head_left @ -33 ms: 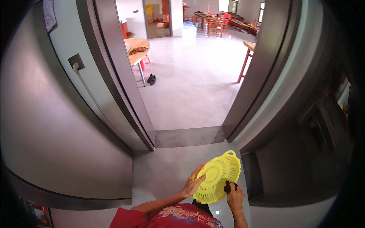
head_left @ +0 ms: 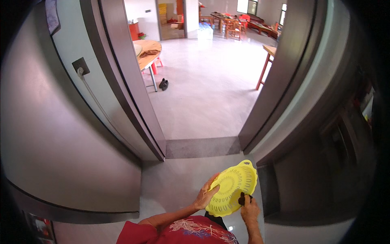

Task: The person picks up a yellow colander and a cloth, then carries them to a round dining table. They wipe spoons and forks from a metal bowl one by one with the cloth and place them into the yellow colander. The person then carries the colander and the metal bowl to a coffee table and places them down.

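I am holding a yellow plastic colander basket [head_left: 233,182] in front of my body, over the floor, tilted, with its slotted inside facing up toward me. My left hand [head_left: 206,197] grasps it by the near left side, thumb over the inner face and fingers apparently behind. My right hand [head_left: 250,209] has its fingers closed around a small dark lump [head_left: 242,199] at the basket's lower right edge. I cannot tell what the lump is, or whether it presses on the plastic or only sits in front of it.

To handle this well, I judge that my left hand should carry the weight and fix the tilt, since the scalloped rim looks thin and might flex if pushed on one side. My right hand would do best with short, light strokes or a soft pinch, so the lump does not snag in the slots.

Below me is smooth grey floor [head_left: 178,183], with a darker threshold strip [head_left: 203,147] across the doorway. Beyond it, a bright room has a round-edged wooden table [head_left: 154,45] on the left bearing a crumpled brown item [head_left: 149,53], black shoes [head_left: 163,84] near its legs, and wooden chairs [head_left: 232,30] farther back. A wall socket [head_left: 80,65] with a pale cord [head_left: 97,99] is on my left.
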Tool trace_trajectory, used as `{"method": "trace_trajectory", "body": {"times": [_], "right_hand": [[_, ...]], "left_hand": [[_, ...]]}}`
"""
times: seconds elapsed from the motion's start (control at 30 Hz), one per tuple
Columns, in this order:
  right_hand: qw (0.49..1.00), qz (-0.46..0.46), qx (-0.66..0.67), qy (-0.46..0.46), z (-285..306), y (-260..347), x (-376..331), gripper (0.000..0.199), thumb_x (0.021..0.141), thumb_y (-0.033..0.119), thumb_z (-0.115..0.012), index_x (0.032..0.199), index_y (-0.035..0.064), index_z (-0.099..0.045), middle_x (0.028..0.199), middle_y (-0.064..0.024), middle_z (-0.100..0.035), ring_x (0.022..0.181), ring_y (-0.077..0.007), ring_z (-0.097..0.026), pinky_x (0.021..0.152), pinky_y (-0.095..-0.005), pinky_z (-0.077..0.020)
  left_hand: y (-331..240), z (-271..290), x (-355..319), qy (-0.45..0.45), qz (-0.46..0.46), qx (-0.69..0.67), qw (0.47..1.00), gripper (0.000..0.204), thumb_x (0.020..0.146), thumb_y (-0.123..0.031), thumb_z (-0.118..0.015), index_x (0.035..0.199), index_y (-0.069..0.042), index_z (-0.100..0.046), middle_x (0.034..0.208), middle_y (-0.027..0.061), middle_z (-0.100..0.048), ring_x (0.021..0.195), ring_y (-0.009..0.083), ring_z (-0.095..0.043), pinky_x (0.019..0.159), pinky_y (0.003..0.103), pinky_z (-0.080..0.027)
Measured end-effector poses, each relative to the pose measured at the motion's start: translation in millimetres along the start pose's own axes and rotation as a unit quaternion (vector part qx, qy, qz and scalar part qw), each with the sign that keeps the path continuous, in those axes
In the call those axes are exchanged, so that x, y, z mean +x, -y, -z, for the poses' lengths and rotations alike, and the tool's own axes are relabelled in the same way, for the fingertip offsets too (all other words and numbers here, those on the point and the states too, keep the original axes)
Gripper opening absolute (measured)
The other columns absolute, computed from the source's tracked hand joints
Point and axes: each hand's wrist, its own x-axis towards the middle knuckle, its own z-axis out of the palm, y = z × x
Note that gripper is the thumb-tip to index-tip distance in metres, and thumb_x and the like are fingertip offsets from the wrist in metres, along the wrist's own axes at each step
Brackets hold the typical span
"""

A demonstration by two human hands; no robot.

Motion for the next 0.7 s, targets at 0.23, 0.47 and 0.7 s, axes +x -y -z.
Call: {"method": "trace_trajectory", "body": {"times": [0.23, 0.47, 0.7], "right_hand": [[0.837, 0.23, 0.464, 0.178, 18, 60, 194, 0.038, 0.079, 0.011, -0.058, 0.115, 0.0017, -0.05, 0.1, -0.014, -0.062, 0.095, -0.0246, -0.059, 0.083, -0.0325, -0.0453], [0.891, 0.296, 0.34, 0.062, 44, 105, 368, 0.047, 0.074, 0.002, -0.054, 0.121, 0.0048, -0.045, 0.112, -0.0184, -0.049, 0.101, -0.0316, -0.05, 0.086, -0.0403, -0.0423], [0.934, 0.327, 0.144, 0.005, 22, 142, 480, 0.062, 0.069, 0.008, -0.061, 0.128, 0.0052, -0.041, 0.118, -0.0268, -0.038, 0.109, -0.0438, -0.04, 0.091, -0.0475, -0.0364]], "left_hand": [[-57, -16, 131, -0.125, -0.031, 0.051, 0.99, 0.049, 0.091, -0.013, -0.048, 0.137, -0.006, -0.031, 0.124, 0.006, -0.048, 0.113, 0.0131, -0.043, 0.096, 0.025, -0.034], [-56, 44, 233, -0.234, -0.015, -0.135, 0.963, 0.05, 0.091, -0.016, -0.048, 0.137, -0.007, -0.03, 0.126, 0.0067, -0.047, 0.113, 0.0151, -0.045, 0.096, 0.028, -0.036], [-105, 76, 371, -0.248, -0.002, -0.124, 0.961, 0.05, 0.091, -0.014, -0.048, 0.137, -0.006, -0.029, 0.126, 0.007, -0.047, 0.113, 0.014, -0.045, 0.096, 0.026, -0.035]]}}
